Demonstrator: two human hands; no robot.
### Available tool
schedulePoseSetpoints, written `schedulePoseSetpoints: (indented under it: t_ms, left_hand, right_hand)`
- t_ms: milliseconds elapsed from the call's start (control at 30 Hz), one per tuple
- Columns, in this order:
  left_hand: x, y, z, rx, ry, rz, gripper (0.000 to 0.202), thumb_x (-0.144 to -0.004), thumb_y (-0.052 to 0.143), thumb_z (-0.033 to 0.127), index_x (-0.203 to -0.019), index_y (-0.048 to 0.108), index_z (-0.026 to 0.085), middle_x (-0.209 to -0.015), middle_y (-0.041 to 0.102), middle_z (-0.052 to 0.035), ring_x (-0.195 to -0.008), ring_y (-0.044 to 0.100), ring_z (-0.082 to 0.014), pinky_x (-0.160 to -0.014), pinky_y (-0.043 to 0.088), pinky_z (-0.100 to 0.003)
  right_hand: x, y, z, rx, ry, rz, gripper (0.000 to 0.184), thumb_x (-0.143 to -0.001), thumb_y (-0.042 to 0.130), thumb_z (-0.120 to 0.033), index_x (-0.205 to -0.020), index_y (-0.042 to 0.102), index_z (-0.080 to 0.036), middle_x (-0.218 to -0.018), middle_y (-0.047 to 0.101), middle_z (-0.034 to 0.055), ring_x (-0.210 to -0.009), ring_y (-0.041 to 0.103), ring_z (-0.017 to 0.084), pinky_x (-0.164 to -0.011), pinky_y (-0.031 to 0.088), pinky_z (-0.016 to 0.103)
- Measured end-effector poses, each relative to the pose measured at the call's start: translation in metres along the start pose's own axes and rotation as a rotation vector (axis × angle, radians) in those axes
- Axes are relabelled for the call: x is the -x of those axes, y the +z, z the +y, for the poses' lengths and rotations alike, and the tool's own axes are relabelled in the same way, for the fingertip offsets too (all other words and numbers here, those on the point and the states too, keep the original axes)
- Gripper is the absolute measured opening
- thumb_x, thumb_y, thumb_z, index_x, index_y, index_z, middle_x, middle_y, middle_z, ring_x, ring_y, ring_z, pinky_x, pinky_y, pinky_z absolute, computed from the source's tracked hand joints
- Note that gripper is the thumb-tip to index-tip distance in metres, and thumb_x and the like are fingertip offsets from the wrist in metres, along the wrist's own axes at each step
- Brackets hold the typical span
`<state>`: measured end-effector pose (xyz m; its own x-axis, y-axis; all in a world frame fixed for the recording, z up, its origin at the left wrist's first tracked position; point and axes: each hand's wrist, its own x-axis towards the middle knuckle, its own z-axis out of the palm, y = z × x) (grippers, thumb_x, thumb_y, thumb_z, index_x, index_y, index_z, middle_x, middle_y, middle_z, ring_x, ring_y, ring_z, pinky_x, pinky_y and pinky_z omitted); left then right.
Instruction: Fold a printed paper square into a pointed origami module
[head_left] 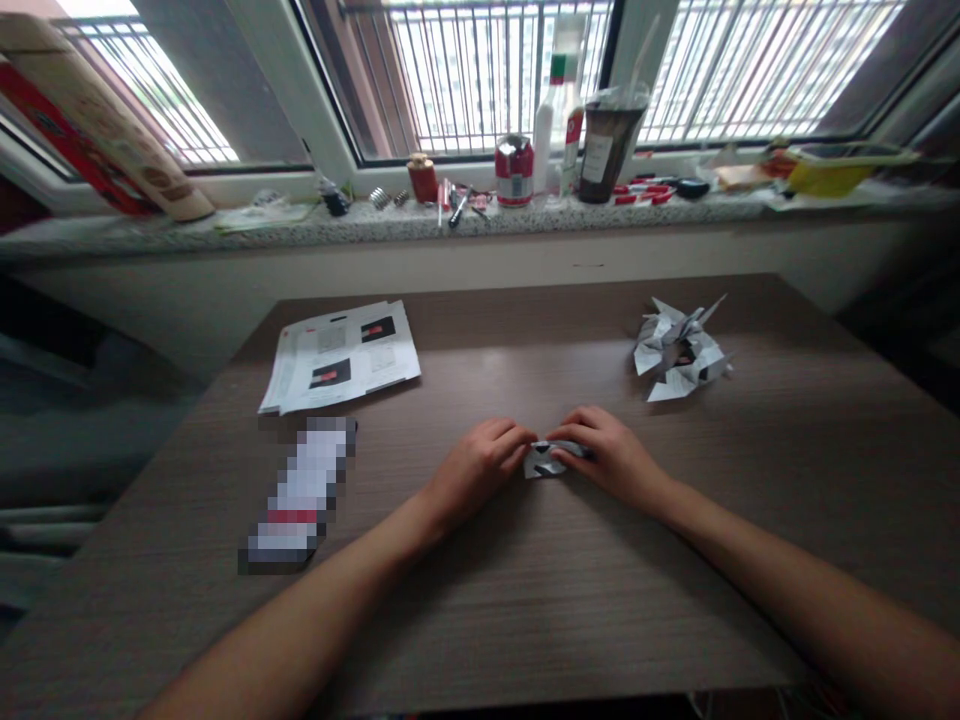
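A small folded piece of printed paper (546,459) lies on the brown wooden table (480,600) in the middle. My left hand (480,468) pinches its left edge with curled fingers. My right hand (611,457) presses and grips its right side, fingers closed over it. Both hands rest on the tabletop, knuckles toward the window. Most of the paper is hidden under my fingertips.
A pile of folded paper pieces (681,350) sits at the right rear. Printed sheets (341,357) lie at the left rear, a blurred flat object (300,495) in front of them. The windowsill (375,222) holds a red can (514,170), bottles, a dark cup (606,145) and clutter.
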<state>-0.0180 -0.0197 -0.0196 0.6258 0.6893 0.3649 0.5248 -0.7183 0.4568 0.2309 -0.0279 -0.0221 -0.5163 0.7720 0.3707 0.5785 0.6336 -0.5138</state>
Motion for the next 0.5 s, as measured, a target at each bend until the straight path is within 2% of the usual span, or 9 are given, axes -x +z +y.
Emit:
schedulePoseSetpoints:
  t_ms: [100,267,500]
  left_hand:
    - [0.0004,0.0005,0.0,0.024,0.004,-0.001,0.014,-0.104,0.054,0.02,-0.11,0.067,0.018,-0.103,0.07,-0.0075,-0.093,0.067,-0.0197,-0.085,0.056,-0.034]
    - [0.0015,0.0012,-0.0005,0.043,-0.012,-0.03,0.016,-0.099,0.066,0.027,-0.113,0.068,0.018,-0.104,0.068,-0.0082,-0.097,0.065,-0.0224,-0.087,0.056,-0.038]
    - [0.0008,0.0017,0.0002,0.066,-0.027,0.013,0.009,-0.099,0.066,0.022,-0.107,0.07,0.018,-0.101,0.066,-0.0066,-0.093,0.065,-0.02,-0.083,0.056,-0.035]
  right_hand:
    - [0.0003,0.0,-0.0002,-0.006,0.0,0.016,0.012,-0.098,0.067,-0.029,-0.107,0.073,-0.024,-0.102,0.069,0.0084,-0.098,0.064,0.026,-0.085,0.053,0.04]
    - [0.0001,-0.0006,-0.0016,-0.014,0.001,0.038,0.008,-0.098,0.067,-0.029,-0.103,0.072,-0.024,-0.099,0.069,0.0076,-0.095,0.064,0.025,-0.083,0.053,0.039]
    - [0.0004,0.0001,-0.0043,-0.037,0.026,0.034,0.011,-0.098,0.067,-0.029,-0.107,0.071,-0.024,-0.101,0.069,0.008,-0.097,0.063,0.025,-0.084,0.053,0.04]
